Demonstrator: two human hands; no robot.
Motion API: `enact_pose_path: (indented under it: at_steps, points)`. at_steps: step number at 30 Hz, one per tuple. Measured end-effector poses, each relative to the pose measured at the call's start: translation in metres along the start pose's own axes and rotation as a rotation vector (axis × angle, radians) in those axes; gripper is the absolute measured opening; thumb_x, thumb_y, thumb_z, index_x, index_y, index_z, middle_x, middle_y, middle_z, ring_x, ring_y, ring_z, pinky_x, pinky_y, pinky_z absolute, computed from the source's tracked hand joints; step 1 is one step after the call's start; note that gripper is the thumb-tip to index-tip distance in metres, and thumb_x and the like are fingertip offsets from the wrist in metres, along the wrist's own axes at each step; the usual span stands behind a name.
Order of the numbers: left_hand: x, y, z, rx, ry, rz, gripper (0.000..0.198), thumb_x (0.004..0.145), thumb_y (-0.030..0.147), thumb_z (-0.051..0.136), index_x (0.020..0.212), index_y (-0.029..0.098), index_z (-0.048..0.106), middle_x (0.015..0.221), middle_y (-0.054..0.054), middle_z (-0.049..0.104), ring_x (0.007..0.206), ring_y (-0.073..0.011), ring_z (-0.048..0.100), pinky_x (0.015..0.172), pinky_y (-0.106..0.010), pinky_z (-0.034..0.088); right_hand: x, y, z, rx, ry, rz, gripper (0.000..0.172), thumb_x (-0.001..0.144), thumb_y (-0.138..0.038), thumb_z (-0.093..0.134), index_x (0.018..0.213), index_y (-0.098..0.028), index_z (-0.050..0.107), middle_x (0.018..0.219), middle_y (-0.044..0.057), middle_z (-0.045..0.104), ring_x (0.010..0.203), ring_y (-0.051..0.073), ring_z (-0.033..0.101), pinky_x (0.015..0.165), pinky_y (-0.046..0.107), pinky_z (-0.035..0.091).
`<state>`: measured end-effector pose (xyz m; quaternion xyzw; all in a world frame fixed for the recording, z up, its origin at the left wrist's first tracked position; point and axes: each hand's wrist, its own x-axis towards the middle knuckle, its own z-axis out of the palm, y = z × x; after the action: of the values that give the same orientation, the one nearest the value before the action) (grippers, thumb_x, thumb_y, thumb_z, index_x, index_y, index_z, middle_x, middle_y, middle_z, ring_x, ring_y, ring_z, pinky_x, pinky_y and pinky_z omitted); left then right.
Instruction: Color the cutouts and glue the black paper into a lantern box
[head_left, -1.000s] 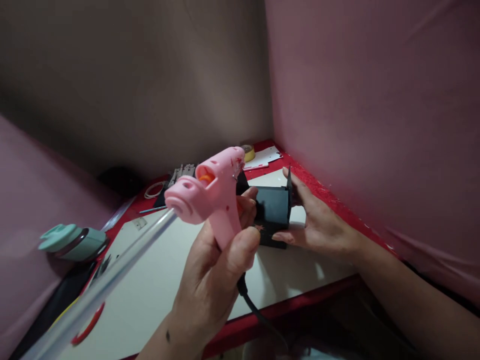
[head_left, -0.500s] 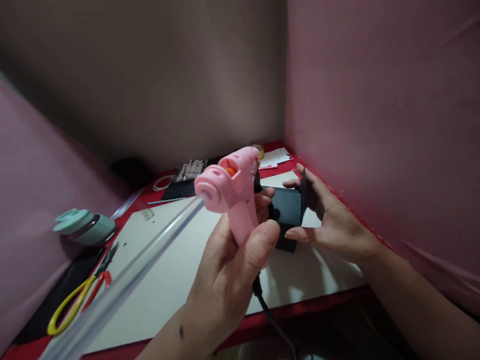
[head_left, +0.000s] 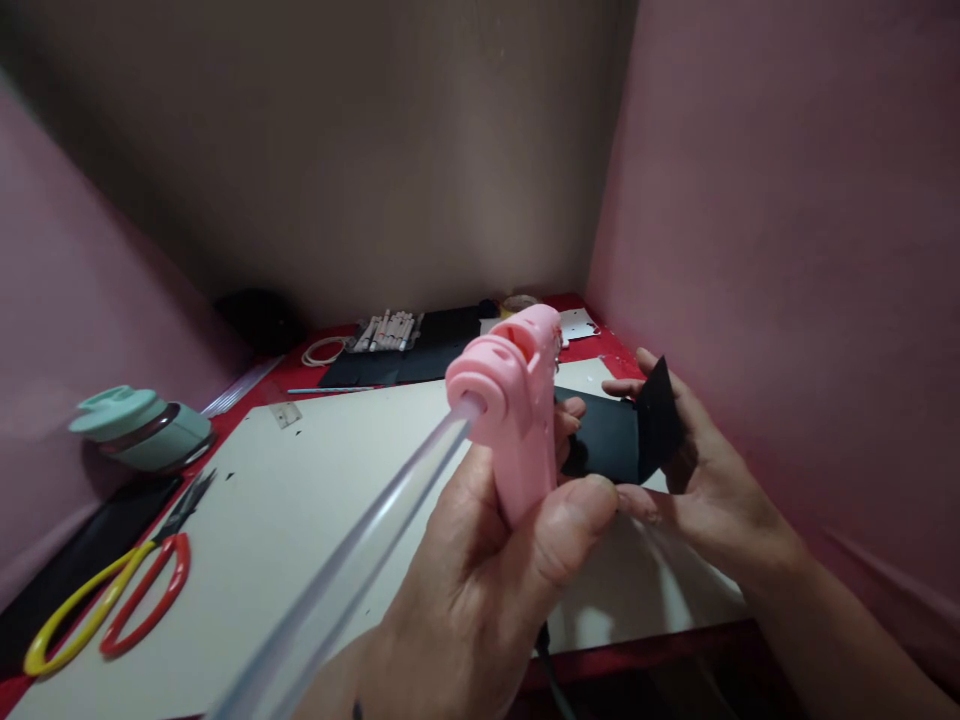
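A pink glue gun [head_left: 517,430] is gripped in my left hand [head_left: 487,580], its nozzle end pointing away from me. A long clear glue stick [head_left: 360,540] runs out of its back toward the lower left. On the right, my right hand [head_left: 705,480] holds a folded black card piece [head_left: 607,435] with a raised flap at its right end. My right thumb lies near my left thumb, below the card. The gun hides the card's left part, where some fingertips show.
Scissors [head_left: 161,550] with yellow and red handles lie left on the white board [head_left: 337,470]. Beyond them is a mint-green jar [head_left: 150,430]. Markers [head_left: 388,330], black sheets [head_left: 442,345] and a tape roll [head_left: 520,303] sit at the back. A dark cord hangs below the gun.
The view has shifted. Both hands, with the glue gun and the black card, appear further right. The card is tilted differently, with its end flap showing more broadly.
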<state>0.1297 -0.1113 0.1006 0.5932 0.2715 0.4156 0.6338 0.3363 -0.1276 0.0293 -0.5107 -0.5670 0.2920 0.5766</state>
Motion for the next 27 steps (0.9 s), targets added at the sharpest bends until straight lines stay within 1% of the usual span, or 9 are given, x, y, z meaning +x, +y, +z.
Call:
enact_pose_path:
  at_steps: [3, 5, 7, 10, 13, 16, 21, 24, 27]
  points:
    - [-0.003, -0.005, -0.002, -0.047, 0.041, 0.001, 0.031, 0.091, 0.043, 0.072, 0.118, 0.028, 0.071, 0.136, -0.002, 0.069, 0.135, -0.0304, 0.058, 0.115, -0.042, 0.051, -0.004, 0.001, 0.003, -0.025, 0.027, -0.016, 0.105, 0.069, -0.052, 0.088, 0.154, -0.041, 0.028, 0.139, 0.009, 0.049, 0.122, 0.028, 0.062, 0.105, 0.048, 0.055]
    - [-0.007, -0.009, -0.004, -0.053, 0.065, -0.03, 0.037, 0.091, 0.045, 0.072, 0.124, 0.029, 0.071, 0.137, -0.003, 0.068, 0.135, -0.0321, 0.058, 0.111, -0.041, 0.053, -0.005, 0.0, 0.004, -0.034, 0.028, -0.026, 0.102, 0.07, -0.052, 0.087, 0.153, -0.041, 0.03, 0.136, 0.008, 0.051, 0.119, 0.027, 0.064, 0.107, 0.049, 0.053]
    - [-0.012, -0.013, -0.007, -0.053, 0.079, -0.069, 0.042, 0.091, 0.044, 0.071, 0.13, 0.03, 0.069, 0.14, -0.004, 0.066, 0.137, -0.0327, 0.056, 0.112, -0.04, 0.053, -0.006, -0.001, 0.004, -0.033, 0.021, -0.036, 0.1, 0.071, -0.051, 0.087, 0.154, -0.041, 0.031, 0.136, 0.008, 0.052, 0.121, 0.027, 0.063, 0.109, 0.049, 0.051]
    - [-0.016, -0.016, -0.01, -0.049, 0.09, -0.101, 0.043, 0.091, 0.041, 0.071, 0.132, 0.03, 0.068, 0.145, -0.004, 0.063, 0.138, -0.0335, 0.055, 0.112, -0.04, 0.052, -0.005, -0.003, 0.004, -0.037, 0.01, -0.058, 0.1, 0.072, -0.051, 0.086, 0.155, -0.04, 0.03, 0.136, 0.009, 0.053, 0.125, 0.028, 0.062, 0.111, 0.05, 0.049]
    - [-0.016, -0.017, -0.01, -0.025, 0.081, -0.083, 0.042, 0.09, 0.037, 0.072, 0.131, 0.031, 0.069, 0.143, -0.003, 0.064, 0.137, -0.0351, 0.055, 0.11, -0.042, 0.054, -0.005, -0.003, 0.004, -0.05, 0.007, -0.065, 0.099, 0.074, -0.052, 0.085, 0.156, -0.04, 0.029, 0.136, 0.009, 0.055, 0.125, 0.029, 0.062, 0.111, 0.051, 0.05]
    - [-0.014, -0.014, -0.008, -0.028, 0.144, -0.052, 0.04, 0.087, 0.039, 0.075, 0.126, 0.03, 0.071, 0.139, -0.004, 0.067, 0.139, -0.0361, 0.053, 0.112, -0.045, 0.052, -0.006, -0.002, 0.004, -0.046, 0.018, -0.077, 0.098, 0.076, -0.053, 0.083, 0.156, -0.039, 0.029, 0.135, 0.01, 0.056, 0.123, 0.029, 0.063, 0.109, 0.049, 0.052]
    - [-0.015, -0.015, -0.013, 0.091, 0.139, -0.117, 0.044, 0.086, 0.048, 0.073, 0.128, 0.033, 0.07, 0.138, -0.003, 0.067, 0.133, -0.0378, 0.058, 0.106, -0.048, 0.057, -0.008, 0.0, 0.004, -0.038, 0.023, -0.112, 0.098, 0.075, -0.048, 0.085, 0.157, -0.042, 0.03, 0.136, 0.008, 0.056, 0.121, 0.027, 0.064, 0.107, 0.043, 0.053]
    - [-0.016, -0.009, -0.011, 0.141, 0.166, -0.168, 0.054, 0.081, 0.06, 0.074, 0.129, 0.035, 0.07, 0.14, -0.002, 0.066, 0.136, -0.0384, 0.055, 0.112, -0.051, 0.05, -0.008, 0.003, 0.005, -0.035, 0.03, -0.123, 0.098, 0.075, -0.047, 0.085, 0.156, -0.046, 0.031, 0.136, 0.005, 0.056, 0.121, 0.026, 0.063, 0.108, 0.04, 0.052]
    - [-0.016, 0.008, 0.005, 0.146, 0.264, -0.316, 0.064, 0.071, 0.072, 0.075, 0.126, 0.04, 0.069, 0.143, 0.004, 0.063, 0.142, -0.0357, 0.05, 0.123, -0.05, 0.037, -0.007, 0.005, 0.006, -0.03, 0.036, -0.121, 0.098, 0.076, -0.043, 0.085, 0.156, -0.051, 0.029, 0.135, 0.003, 0.056, 0.122, 0.023, 0.061, 0.11, 0.038, 0.049]
